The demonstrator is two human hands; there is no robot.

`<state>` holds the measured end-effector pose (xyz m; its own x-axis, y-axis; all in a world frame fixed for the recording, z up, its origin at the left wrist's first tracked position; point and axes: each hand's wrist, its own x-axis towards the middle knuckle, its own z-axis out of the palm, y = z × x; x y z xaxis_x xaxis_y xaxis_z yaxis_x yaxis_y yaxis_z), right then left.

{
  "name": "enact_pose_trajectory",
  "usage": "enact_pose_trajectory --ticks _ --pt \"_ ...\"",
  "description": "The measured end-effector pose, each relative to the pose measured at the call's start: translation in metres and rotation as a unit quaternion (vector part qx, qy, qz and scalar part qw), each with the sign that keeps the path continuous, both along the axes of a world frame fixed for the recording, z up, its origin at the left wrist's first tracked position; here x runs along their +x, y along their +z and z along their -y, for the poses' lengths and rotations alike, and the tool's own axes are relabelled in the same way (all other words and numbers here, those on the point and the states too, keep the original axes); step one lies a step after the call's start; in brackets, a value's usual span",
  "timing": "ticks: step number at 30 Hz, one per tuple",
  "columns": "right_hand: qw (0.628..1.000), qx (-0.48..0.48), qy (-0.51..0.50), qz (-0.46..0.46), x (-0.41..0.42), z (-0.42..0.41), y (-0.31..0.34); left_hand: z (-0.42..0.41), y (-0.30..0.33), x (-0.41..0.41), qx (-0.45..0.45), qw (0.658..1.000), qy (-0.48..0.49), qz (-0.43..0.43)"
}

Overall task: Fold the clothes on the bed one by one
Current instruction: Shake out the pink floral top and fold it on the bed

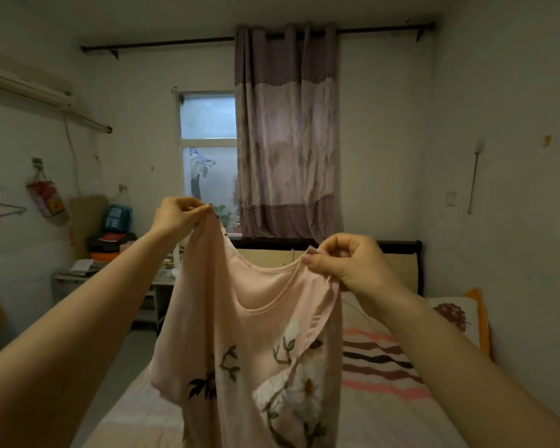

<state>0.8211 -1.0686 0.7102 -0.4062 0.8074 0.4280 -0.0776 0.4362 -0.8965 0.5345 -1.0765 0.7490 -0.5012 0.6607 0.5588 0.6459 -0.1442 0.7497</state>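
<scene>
A pink top (240, 350) with a white and green flower print hangs in the air in front of me, above the bed (385, 399). My left hand (178, 215) pinches one shoulder of it, raised higher and farther out. My right hand (349, 263) pinches the other shoulder at the neckline, lower and closer to me. The neck opening sags between the two hands. The hem runs out of view at the bottom.
The bed has a striped sheet, a flowered pillow (459, 315) at the right and a dark headboard (398, 247). A cluttered desk (88, 266) stands at the left wall. A purple curtain (288, 140) and a window (207, 140) are behind.
</scene>
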Motion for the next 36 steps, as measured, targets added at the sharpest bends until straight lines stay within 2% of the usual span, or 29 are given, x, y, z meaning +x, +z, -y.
enact_pose_trajectory --ticks 7,15,25,31,36 --pt "0.999 -0.019 -0.036 -0.022 0.011 -0.005 -0.036 -0.037 -0.027 0.024 -0.051 0.997 -0.062 0.006" --pt "0.992 -0.067 -0.108 0.006 0.074 -0.019 -0.101 -0.086 -0.081 0.094 -0.112 0.979 -0.165 0.030" --pt "0.975 -0.143 -0.170 0.023 0.186 -0.040 -0.188 -0.144 -0.162 0.215 -0.237 0.938 -0.251 -0.021" --pt "0.962 -0.191 -0.192 0.047 0.262 -0.056 -0.239 -0.174 -0.219 0.302 -0.276 0.925 -0.261 0.012" --pt "0.947 -0.235 -0.215 0.046 0.323 -0.071 -0.289 -0.196 -0.274 0.365 -0.296 0.904 -0.305 0.047"
